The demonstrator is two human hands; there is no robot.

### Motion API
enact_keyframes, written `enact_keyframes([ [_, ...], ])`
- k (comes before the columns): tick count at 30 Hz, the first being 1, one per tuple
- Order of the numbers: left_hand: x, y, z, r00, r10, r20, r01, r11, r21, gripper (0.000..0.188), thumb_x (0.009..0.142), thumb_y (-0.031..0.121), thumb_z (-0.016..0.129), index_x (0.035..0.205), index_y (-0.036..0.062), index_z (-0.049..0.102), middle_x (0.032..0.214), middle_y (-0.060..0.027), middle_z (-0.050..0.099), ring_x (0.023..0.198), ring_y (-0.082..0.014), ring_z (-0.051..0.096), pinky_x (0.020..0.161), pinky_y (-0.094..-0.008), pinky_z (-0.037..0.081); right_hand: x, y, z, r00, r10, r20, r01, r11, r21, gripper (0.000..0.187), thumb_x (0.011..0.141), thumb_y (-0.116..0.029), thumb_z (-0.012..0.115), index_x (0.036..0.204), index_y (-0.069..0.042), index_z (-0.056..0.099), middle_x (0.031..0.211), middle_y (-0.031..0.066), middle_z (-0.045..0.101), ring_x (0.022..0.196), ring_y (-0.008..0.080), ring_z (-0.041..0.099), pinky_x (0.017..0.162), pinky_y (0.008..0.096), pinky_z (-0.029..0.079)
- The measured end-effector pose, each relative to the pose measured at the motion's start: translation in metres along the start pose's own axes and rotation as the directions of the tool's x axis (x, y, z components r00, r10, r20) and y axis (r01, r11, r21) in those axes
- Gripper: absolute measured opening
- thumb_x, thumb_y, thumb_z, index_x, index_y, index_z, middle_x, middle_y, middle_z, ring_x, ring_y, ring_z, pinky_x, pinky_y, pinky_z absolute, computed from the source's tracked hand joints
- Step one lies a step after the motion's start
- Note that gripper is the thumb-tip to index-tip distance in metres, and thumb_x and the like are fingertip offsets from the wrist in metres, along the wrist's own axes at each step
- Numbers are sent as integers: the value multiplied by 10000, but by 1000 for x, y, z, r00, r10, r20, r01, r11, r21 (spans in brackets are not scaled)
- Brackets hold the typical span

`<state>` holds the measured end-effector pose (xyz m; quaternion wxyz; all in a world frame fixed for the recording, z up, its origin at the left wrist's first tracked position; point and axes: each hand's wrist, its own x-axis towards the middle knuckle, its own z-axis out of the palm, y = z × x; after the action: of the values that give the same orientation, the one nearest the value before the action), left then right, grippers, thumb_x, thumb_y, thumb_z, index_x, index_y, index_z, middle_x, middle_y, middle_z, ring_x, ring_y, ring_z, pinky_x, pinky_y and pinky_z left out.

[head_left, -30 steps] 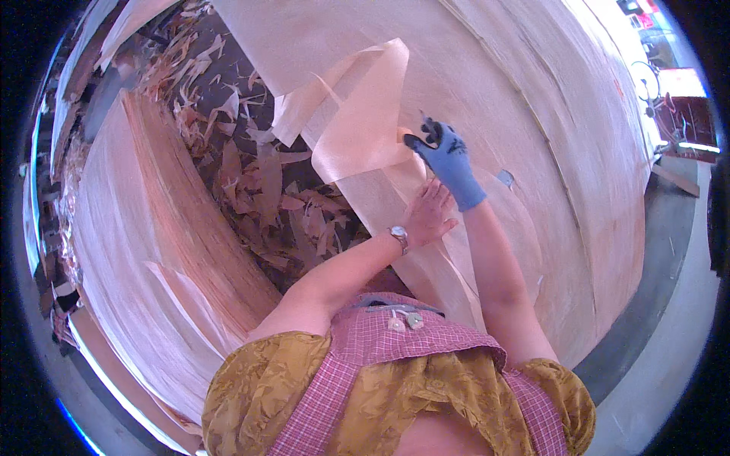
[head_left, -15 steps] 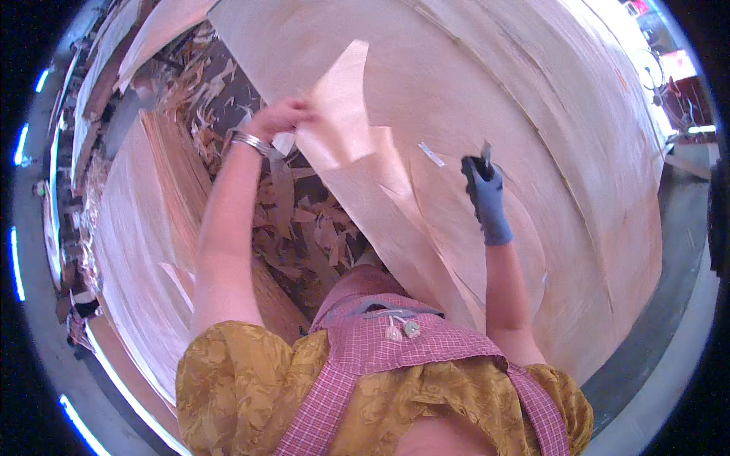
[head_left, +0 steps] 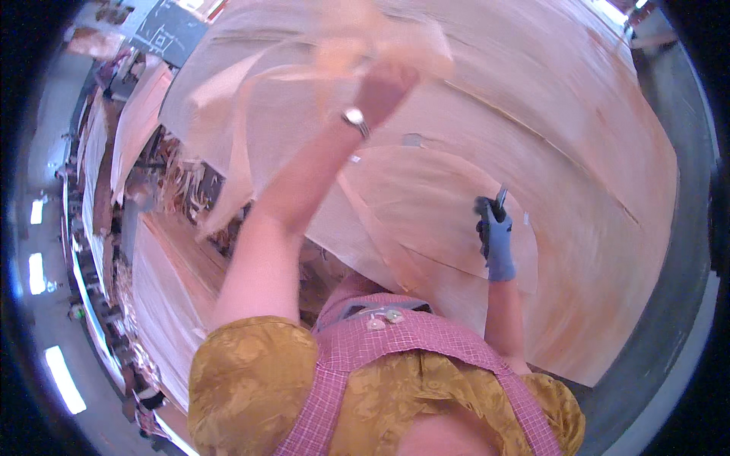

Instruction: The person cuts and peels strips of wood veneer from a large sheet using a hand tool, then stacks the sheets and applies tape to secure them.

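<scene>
My bare left hand (head_left: 386, 85), with a metal band at the wrist, is smeared by motion over the far part of a broad stack of pale wood veneer sheets (head_left: 593, 251). It grips a thin veneer strip (head_left: 242, 144), which curls away to the left and trails over the stack's left edge; its far part is blurred. My right hand (head_left: 496, 234), in a blue-grey glove with dark fingers, is closed around a small dark tool with a narrow upright tip (head_left: 502, 194); its exact kind is unclear. Under that hand lies a smaller veneer piece with a curved edge (head_left: 433, 201).
Veneer scraps (head_left: 186, 186) are heaped in the gap left of the stack. Beyond them stands another pile of veneer (head_left: 163, 266). A dark board with white lines (head_left: 169, 32) is at the far left. Grey floor (head_left: 646, 319) runs along the right side.
My left hand has swung from the stack's left edge far forward and right, carrying the veneer along. My right hand still holds the tool, slightly lower in view. The view has shifted.
</scene>
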<state>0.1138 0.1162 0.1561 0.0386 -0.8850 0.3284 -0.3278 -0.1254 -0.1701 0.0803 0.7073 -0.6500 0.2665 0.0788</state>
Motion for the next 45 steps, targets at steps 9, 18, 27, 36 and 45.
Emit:
enact_keyframes([
  [9,-103,92,58,967,83,240,7,935,-354,296,836,119,579,1124,112,647,1125,-73,668,1061,-251,626,898,-410,496,-9,-9,29,791,-570,225,568,546,-615,431,853,-210,723,1236,-70,585,1087,129,636,905,257,650,755,368,541],
  [18,-97,42,55,963,-97,250,174,936,-306,389,851,87,544,1228,127,627,1255,-62,640,1165,-261,599,1000,-433,452,106,-40,38,662,-592,460,510,-94,-855,306,813,-169,649,1110,-161,577,1041,85,571,943,281,603,707,400,545],
  [27,-139,42,56,927,-93,364,236,898,-371,464,859,90,558,1322,124,569,1397,-68,537,1353,-275,428,1144,-507,272,88,-15,47,767,-308,563,554,-126,-823,356,830,-174,658,1175,-146,575,1051,108,585,998,284,594,755,407,534],
  [36,-143,52,64,863,-312,399,483,741,-467,374,831,225,665,1181,96,636,1321,-73,555,1248,-285,494,1038,-434,385,107,-42,116,733,-299,611,672,178,-719,182,965,-225,501,1033,-56,505,919,195,636,802,413,635,674,477,506],
  [45,-133,52,57,727,-561,396,681,660,-315,352,809,95,615,1160,79,611,1139,-66,585,1067,-280,543,914,-403,447,121,-34,205,819,17,573,558,-255,-790,236,958,-210,474,1139,-62,447,835,165,709,734,332,717,560,499,537],
])
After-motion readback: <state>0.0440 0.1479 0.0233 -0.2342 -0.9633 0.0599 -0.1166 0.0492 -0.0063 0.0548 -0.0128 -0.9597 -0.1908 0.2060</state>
